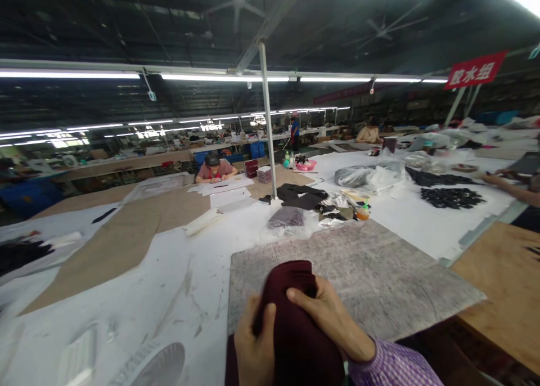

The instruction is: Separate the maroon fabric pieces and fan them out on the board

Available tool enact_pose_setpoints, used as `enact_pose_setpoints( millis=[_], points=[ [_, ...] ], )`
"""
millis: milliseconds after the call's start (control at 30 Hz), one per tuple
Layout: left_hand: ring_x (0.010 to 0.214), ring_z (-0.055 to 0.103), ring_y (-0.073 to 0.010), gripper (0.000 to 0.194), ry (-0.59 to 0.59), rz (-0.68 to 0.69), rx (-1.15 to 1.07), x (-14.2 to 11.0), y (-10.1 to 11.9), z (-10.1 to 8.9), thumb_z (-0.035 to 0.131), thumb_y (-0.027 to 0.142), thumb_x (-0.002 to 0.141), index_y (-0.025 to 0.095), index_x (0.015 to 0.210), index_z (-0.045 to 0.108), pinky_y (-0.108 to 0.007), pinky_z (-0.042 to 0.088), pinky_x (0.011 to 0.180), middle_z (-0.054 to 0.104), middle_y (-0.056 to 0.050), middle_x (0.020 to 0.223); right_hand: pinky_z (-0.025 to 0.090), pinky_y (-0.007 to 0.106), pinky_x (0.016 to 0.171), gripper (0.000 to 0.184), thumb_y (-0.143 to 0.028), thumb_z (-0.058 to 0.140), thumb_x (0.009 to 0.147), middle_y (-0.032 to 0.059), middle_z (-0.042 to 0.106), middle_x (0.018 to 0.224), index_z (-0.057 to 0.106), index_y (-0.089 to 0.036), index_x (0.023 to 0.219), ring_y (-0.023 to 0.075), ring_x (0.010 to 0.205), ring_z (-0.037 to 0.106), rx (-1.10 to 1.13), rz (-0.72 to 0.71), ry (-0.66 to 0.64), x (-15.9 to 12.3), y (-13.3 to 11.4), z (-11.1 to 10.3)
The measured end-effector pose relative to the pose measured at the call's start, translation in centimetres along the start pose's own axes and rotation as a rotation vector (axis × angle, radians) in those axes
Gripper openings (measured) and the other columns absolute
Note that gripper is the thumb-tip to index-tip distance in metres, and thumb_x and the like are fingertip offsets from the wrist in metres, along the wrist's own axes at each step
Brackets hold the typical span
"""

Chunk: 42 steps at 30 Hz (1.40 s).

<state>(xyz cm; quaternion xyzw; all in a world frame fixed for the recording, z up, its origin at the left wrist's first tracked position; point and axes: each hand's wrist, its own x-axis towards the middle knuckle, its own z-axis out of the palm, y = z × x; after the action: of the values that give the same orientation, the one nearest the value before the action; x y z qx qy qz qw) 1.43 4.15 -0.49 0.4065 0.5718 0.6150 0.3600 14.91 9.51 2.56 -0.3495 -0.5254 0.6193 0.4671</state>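
Both hands grip a thick stack of dark maroon fabric pieces (295, 341), bent over at its rounded top edge. My left hand (255, 338) is closed around the stack's left side, thumb on its face. From the right, my right hand (327, 313) holds the same stack, its thumb pressed on the front and its fingers behind, partly hidden. A purple checked sleeve (392, 366) covers my right forearm. Behind the stack lies a worn grey board (354, 268) on the white-covered table (202, 284).
Past the board lie a plastic-wrapped bundle (289, 220), dark scraps (301, 196) and an orange-filled bottle (363, 212). A white post (267, 121) rises from the table. Black cut pieces (451, 197) lie right. One person (215, 169) works across the table; another person's arm (510, 186) reaches in at right.
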Motion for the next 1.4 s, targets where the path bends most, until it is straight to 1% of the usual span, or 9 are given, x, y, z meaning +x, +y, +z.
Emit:
enact_pose_setpoints(
  millis=[133, 300, 367, 467, 533, 667, 800, 1000, 1400],
  points=[
    [0.1, 0.063, -0.03, 0.047, -0.235, -0.457, -0.523, 0.2, 0.4, 0.0, 0.063, 0.043, 0.074, 0.016, 0.113, 0.061, -0.043, 0.047, 0.092, 0.071, -0.012, 0.099, 0.049, 0.032, 0.078, 0.029, -0.037, 0.071, 0.071, 0.0019, 0.069, 0.085, 0.064, -0.019, 0.092, 0.0198, 0.083, 0.063, -0.045, -0.062, 0.03, 0.6, -0.4, 0.0],
    [0.104, 0.062, -0.0277, 0.054, -0.235, -0.647, -0.775, 0.4, 2.0, 0.1, 0.065, 0.028, 0.076, 0.02, 0.127, 0.049, -0.042, 0.044, 0.097, 0.069, -0.011, 0.109, 0.051, 0.033, 0.077, 0.05, -0.034, 0.071, 0.072, 0.0036, 0.062, 0.102, 0.051, -0.026, 0.117, 0.0186, 0.086, 0.061, -0.047, -0.086, 0.022, 0.7, -0.1, -1.4],
    [0.106, 0.061, -0.0278, 0.054, -0.206, -0.662, -0.835, 0.4, 2.7, -0.1, 0.064, 0.025, 0.078, 0.019, 0.129, 0.048, -0.043, 0.042, 0.099, 0.069, -0.012, 0.109, 0.05, 0.029, 0.07, 0.056, -0.033, 0.07, 0.075, 0.004, 0.053, 0.117, 0.043, -0.034, 0.124, 0.0151, 0.084, 0.058, -0.065, -0.147, -0.006, 0.5, -0.1, -2.5],
    [0.106, 0.06, -0.0288, 0.051, -0.196, -0.65, -0.868, 0.4, 3.4, -0.3, 0.063, 0.023, 0.079, 0.016, 0.128, 0.05, -0.045, 0.04, 0.101, 0.07, -0.013, 0.105, 0.047, 0.027, 0.073, 0.036, -0.031, 0.066, 0.078, 0.0028, 0.04, 0.132, 0.055, -0.035, 0.112, 0.0166, 0.098, 0.053, -0.211, -0.235, -0.093, 0.1, -0.4, -3.9],
    [0.107, 0.06, -0.0291, 0.05, -0.218, -0.644, -0.859, 0.3, 3.7, -0.4, 0.064, 0.021, 0.078, 0.015, 0.126, 0.051, -0.045, 0.039, 0.101, 0.071, -0.013, 0.104, 0.046, 0.029, 0.08, 0.026, -0.032, 0.065, 0.079, 0.002, 0.038, 0.133, 0.06, -0.034, 0.104, 0.0198, 0.108, 0.049, -0.285, -0.212, -0.144, -0.1, -0.7, -4.5],
    [0.107, 0.06, -0.0288, 0.047, -0.266, -0.651, -0.821, 0.1, 3.9, -0.2, 0.064, 0.02, 0.078, 0.014, 0.123, 0.055, -0.044, 0.038, 0.102, 0.071, -0.013, 0.104, 0.043, 0.035, 0.089, 0.026, -0.034, 0.066, 0.079, 0.0011, 0.039, 0.132, 0.06, -0.034, 0.104, 0.0212, 0.11, 0.049, -0.292, -0.122, -0.148, -0.3, -1.0, -4.8],
    [0.106, 0.061, -0.0282, 0.039, -0.296, -0.65, -0.833, 0.2, 3.8, -0.2, 0.064, 0.02, 0.078, 0.013, 0.116, 0.06, -0.043, 0.039, 0.101, 0.071, -0.013, 0.102, 0.044, 0.033, 0.086, 0.024, -0.035, 0.068, 0.077, 0.0014, 0.047, 0.124, 0.061, -0.031, 0.1, 0.0206, 0.106, 0.051, -0.234, -0.049, -0.143, -0.6, -1.4, -4.7],
    [0.102, 0.063, -0.0286, 0.042, -0.318, -0.663, -0.87, 0.2, 3.7, 0.0, 0.065, 0.021, 0.077, 0.014, 0.118, 0.06, -0.043, 0.04, 0.099, 0.073, -0.012, 0.096, 0.045, 0.025, 0.069, 0.018, -0.036, 0.067, 0.076, -0.0002, 0.059, 0.085, 0.064, -0.021, 0.085, 0.0134, 0.078, 0.056, -0.09, 0.113, -0.186, -1.2, -2.4, -3.4],
    [0.103, 0.062, -0.0298, 0.058, -0.376, -0.56, -0.837, -0.5, 3.8, 0.6, 0.072, 0.016, 0.068, 0.015, 0.123, 0.055, -0.043, 0.041, 0.098, 0.071, -0.014, 0.103, 0.043, 0.025, 0.068, 0.022, -0.038, 0.065, 0.078, 0.0005, 0.058, 0.079, 0.062, -0.016, 0.078, 0.0135, 0.074, 0.053, -0.248, 0.122, -0.17, -1.4, -2.7, -3.4]
  ],
)
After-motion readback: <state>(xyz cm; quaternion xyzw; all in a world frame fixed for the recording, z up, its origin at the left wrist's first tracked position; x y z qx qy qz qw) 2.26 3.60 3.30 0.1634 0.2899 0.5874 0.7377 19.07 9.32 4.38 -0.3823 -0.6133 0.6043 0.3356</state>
